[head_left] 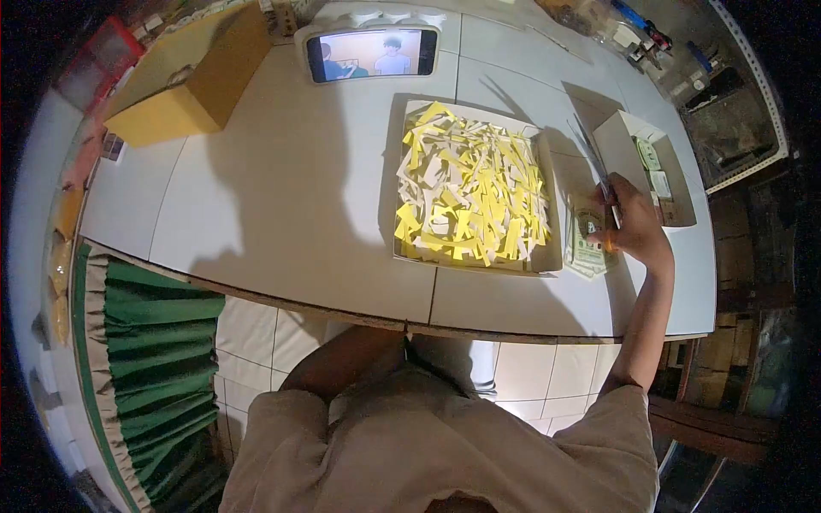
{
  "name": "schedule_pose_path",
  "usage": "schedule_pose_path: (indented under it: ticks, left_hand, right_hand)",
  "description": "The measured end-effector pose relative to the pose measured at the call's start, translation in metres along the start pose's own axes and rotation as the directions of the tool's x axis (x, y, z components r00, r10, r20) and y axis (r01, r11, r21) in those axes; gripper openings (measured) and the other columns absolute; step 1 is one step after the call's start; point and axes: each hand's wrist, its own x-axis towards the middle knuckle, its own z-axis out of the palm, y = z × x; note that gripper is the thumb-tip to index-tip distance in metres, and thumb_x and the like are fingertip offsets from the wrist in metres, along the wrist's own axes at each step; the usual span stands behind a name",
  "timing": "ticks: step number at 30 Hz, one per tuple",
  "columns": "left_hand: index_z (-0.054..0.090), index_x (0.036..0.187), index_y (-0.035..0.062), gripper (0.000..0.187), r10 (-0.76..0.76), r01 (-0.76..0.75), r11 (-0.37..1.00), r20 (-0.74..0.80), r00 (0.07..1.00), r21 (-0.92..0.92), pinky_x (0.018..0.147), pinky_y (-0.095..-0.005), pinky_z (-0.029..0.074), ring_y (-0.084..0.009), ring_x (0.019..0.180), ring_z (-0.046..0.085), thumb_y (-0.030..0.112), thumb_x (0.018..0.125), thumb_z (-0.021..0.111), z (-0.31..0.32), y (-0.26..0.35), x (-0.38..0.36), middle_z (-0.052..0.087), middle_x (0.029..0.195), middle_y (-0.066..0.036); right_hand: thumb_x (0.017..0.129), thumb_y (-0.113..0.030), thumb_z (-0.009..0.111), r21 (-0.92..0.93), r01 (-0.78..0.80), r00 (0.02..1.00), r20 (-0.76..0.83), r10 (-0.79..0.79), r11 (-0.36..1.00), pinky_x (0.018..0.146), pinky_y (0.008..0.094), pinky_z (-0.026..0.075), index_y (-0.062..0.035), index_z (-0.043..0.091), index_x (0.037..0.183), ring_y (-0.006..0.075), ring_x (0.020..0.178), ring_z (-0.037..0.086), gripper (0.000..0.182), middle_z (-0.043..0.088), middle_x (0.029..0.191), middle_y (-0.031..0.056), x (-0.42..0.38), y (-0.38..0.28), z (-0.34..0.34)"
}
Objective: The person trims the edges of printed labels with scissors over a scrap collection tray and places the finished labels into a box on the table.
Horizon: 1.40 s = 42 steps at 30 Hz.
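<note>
My right hand [637, 224] is closed around a long, thin, two-pronged metal tool [590, 147], its prongs pointing away from me. A bit of orange shows at its near end; whether it is scissors or tweezers I cannot make out. Beneath the hand, green dollar-style banknotes [586, 258] lie fanned on the table, right of a shallow cardboard box [554, 214] filled with yellow and pale paper strips [479, 192]. Beyond the hand stands a small open box [617, 137] holding small green-printed paper bundles [650, 158]. My left forearm goes under the table edge, hiding the left hand.
A phone [372, 55] showing a video stands at the back of the white-tiled table [282, 197]. A yellow box [184, 85] sits at the back left, near a red basket [107, 60]. Tools lie at the far right. A green curtain [158, 342] hangs below the left edge.
</note>
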Motion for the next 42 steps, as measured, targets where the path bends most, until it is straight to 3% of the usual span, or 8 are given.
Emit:
schedule_pose_path:
  ticks: [2, 23, 25, 29, 34, 37, 39, 42]
  left_hand:
    - [0.044, 0.109, -0.0006, 0.039, 0.006, -0.006, 1.0, -0.003, 1.0, 0.004, 0.08, -0.0388, 0.045, -0.0325, 0.096, 0.052, 0.014, 0.076, 0.057, 0.001, 0.001, -0.001, 0.049, 0.105, -0.02]
    - [0.039, 0.12, 0.0012, 0.047, 0.151, -0.159, 0.985, 0.114, 0.982, 0.068, 0.08, -0.0408, 0.046, -0.0345, 0.099, 0.052, 0.015, 0.078, 0.054, -0.003, 0.042, -0.011, 0.051, 0.107, -0.019]
    - [0.039, 0.119, -0.0011, 0.043, 0.128, -0.092, 0.991, 0.441, 0.888, -0.1, 0.085, -0.0437, 0.042, -0.0349, 0.099, 0.051, 0.015, 0.08, 0.05, -0.031, 0.056, -0.008, 0.05, 0.107, -0.02]
    - [0.044, 0.118, 0.0057, 0.036, 0.205, -0.099, 0.966, 0.472, 0.858, -0.24, 0.092, -0.0408, 0.038, -0.0303, 0.106, 0.048, 0.02, 0.085, 0.045, -0.065, 0.069, -0.001, 0.047, 0.116, -0.019]
    - [0.04, 0.118, -0.0008, 0.041, 0.481, -0.348, 0.85, 0.314, 0.818, -0.396, 0.086, -0.0378, 0.043, -0.0315, 0.099, 0.051, 0.014, 0.082, 0.051, -0.142, 0.095, 0.015, 0.048, 0.109, -0.019]
    - [0.04, 0.117, -0.0016, 0.041, 0.473, -0.378, 0.864, 0.281, 0.835, -0.333, 0.087, -0.0377, 0.042, -0.0312, 0.104, 0.047, 0.014, 0.081, 0.053, -0.175, 0.108, 0.023, 0.043, 0.114, -0.02]
    - [0.042, 0.119, 0.0032, 0.045, 0.442, -0.371, 0.872, 0.19, 0.877, -0.318, 0.092, -0.0386, 0.038, -0.0304, 0.11, 0.043, 0.014, 0.078, 0.056, -0.187, 0.106, 0.034, 0.042, 0.118, -0.017]
    - [0.046, 0.12, 0.0086, 0.048, 0.365, -0.357, 0.905, -0.008, 0.931, -0.23, 0.097, -0.0395, 0.031, -0.0288, 0.117, 0.036, 0.011, 0.074, 0.059, -0.201, 0.097, 0.058, 0.042, 0.122, -0.013]
  right_hand:
    - [0.045, -0.009, 0.08, -0.114, -0.148, 0.988, 0.03, 0.153, 0.982, 0.071, 0.032, 0.043, -0.0024, 0.05, 0.091, 0.0257, 0.08, 0.057, 0.056, 0.057, 0.083, 0.0097, 0.002, -0.001, 0.002]
    - [0.055, -0.003, 0.071, -0.025, -0.077, 0.996, -0.056, 0.075, 0.997, 0.065, 0.0306, 0.04, 0.0013, 0.047, 0.086, 0.023, 0.069, 0.049, 0.04, 0.051, 0.073, 0.0107, 0.001, 0.021, 0.008]
    - [0.056, 0.003, 0.069, 0.011, -0.078, 0.995, -0.066, 0.078, 0.997, 0.065, 0.0271, 0.04, -0.0002, 0.048, 0.086, 0.0158, 0.069, 0.049, 0.037, 0.051, 0.074, 0.0057, 0.001, 0.024, 0.008]
    - [0.061, 0.005, 0.065, 0.032, -0.049, 0.991, -0.122, 0.053, 0.998, 0.065, 0.0255, 0.04, -0.0001, 0.048, 0.086, 0.0138, 0.071, 0.048, 0.031, 0.051, 0.078, 0.0057, -0.002, 0.03, 0.007]
    - [0.062, 0.003, 0.062, 0.106, -0.138, 0.988, -0.059, 0.144, 0.985, 0.07, 0.028, 0.041, 0.0015, 0.049, 0.092, 0.0202, 0.076, 0.053, 0.032, 0.054, 0.081, 0.0133, -0.002, 0.023, -0.003]
    - [0.065, 0.003, 0.063, 0.293, -0.025, 0.999, -0.017, 0.031, 0.956, 0.073, 0.0254, 0.042, 0.002, 0.049, 0.096, 0.0163, 0.079, 0.053, 0.034, 0.055, 0.084, 0.0095, -0.008, 0.047, -0.006]
    - [0.067, -0.001, 0.067, 0.758, 0.088, 0.988, -0.148, 0.04, 0.646, 0.075, 0.0257, 0.043, 0.0016, 0.048, 0.099, 0.0152, 0.081, 0.053, 0.037, 0.054, 0.085, 0.0044, -0.011, 0.054, -0.003]
    - [0.065, -0.004, 0.072, 0.75, 0.114, 0.943, -0.288, 0.167, 0.651, 0.076, 0.0263, 0.043, 0.0003, 0.05, 0.1, 0.014, 0.081, 0.054, 0.041, 0.054, 0.085, 0.0018, -0.011, 0.033, -0.007]
